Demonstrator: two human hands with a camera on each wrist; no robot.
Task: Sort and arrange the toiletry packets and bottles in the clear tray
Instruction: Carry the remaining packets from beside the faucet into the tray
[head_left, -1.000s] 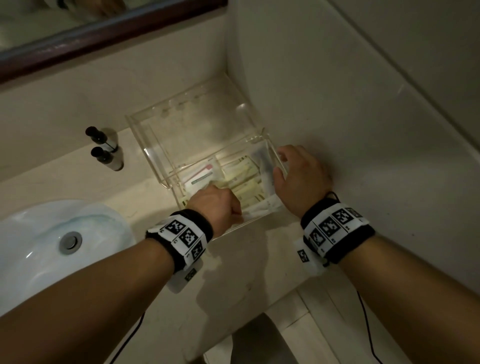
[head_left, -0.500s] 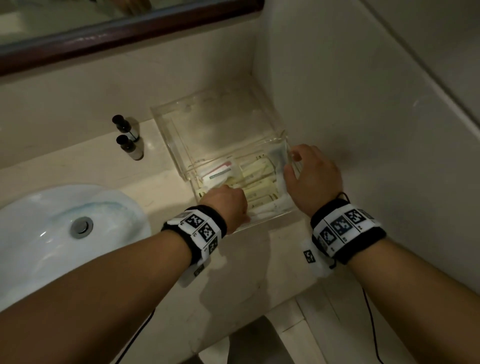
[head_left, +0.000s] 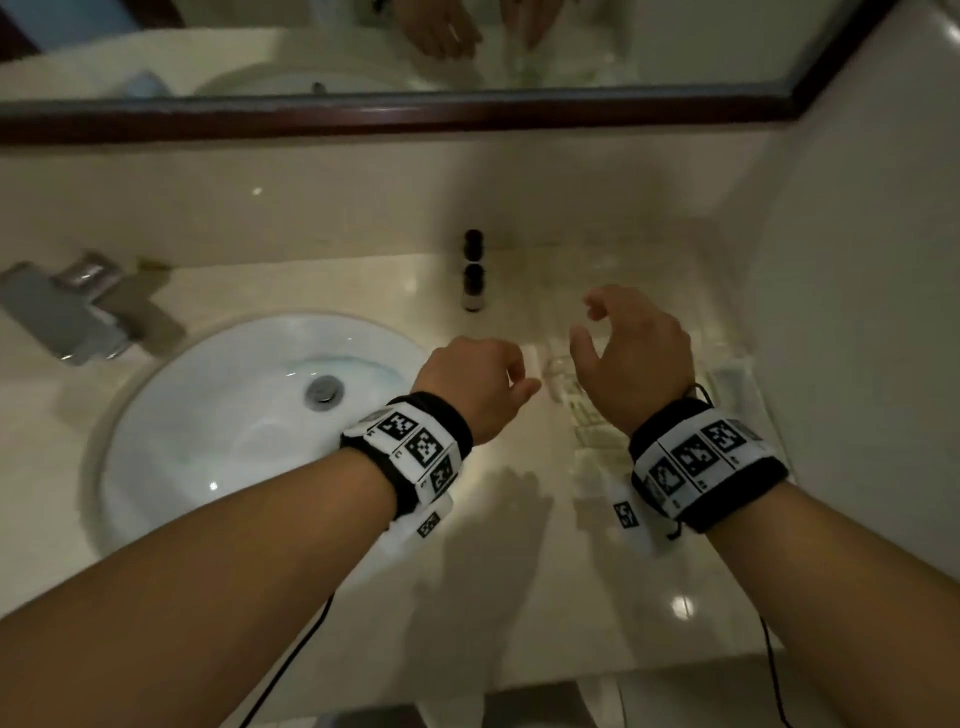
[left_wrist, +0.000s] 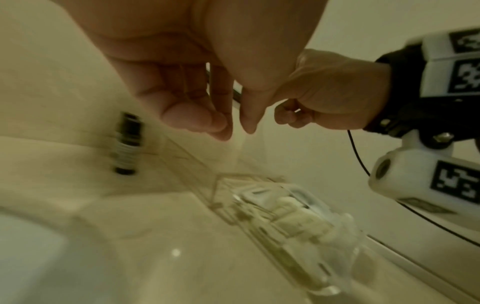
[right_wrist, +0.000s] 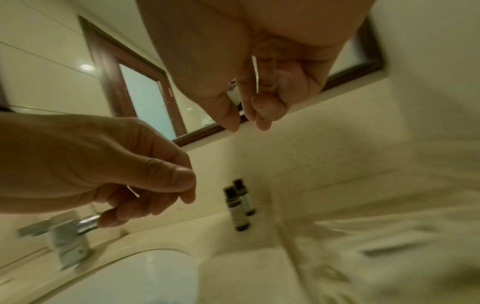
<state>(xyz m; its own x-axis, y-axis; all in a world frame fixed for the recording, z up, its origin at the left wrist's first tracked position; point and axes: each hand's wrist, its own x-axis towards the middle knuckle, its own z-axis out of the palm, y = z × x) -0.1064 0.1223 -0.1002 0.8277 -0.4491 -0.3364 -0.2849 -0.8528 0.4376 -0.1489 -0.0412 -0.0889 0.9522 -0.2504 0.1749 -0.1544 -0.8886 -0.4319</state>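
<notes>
The clear tray (head_left: 727, 338) stands in the counter's right corner against the wall, blurred by motion. Pale toiletry packets (head_left: 589, 415) lie in its near section, which shows more clearly in the left wrist view as a row of packets (left_wrist: 293, 218) inside the tray (left_wrist: 221, 183). Two small dark-capped bottles (head_left: 474, 280) stand on the counter left of the tray. My left hand (head_left: 498, 382) hovers above the counter between sink and tray, fingers loosely curled, holding nothing. My right hand (head_left: 618, 343) hovers over the tray's left side, fingers loosely bent and empty.
A white round sink (head_left: 208, 415) fills the counter's left, with a chrome faucet (head_left: 78, 312) behind it. A dark-framed mirror (head_left: 467, 114) runs along the back wall. A tiled side wall (head_left: 857, 312) closes off the right.
Both hands have lifted out of the tray's near section and let go of the packets. The head view has swung left and up, bringing sink, faucet and mirror into view.
</notes>
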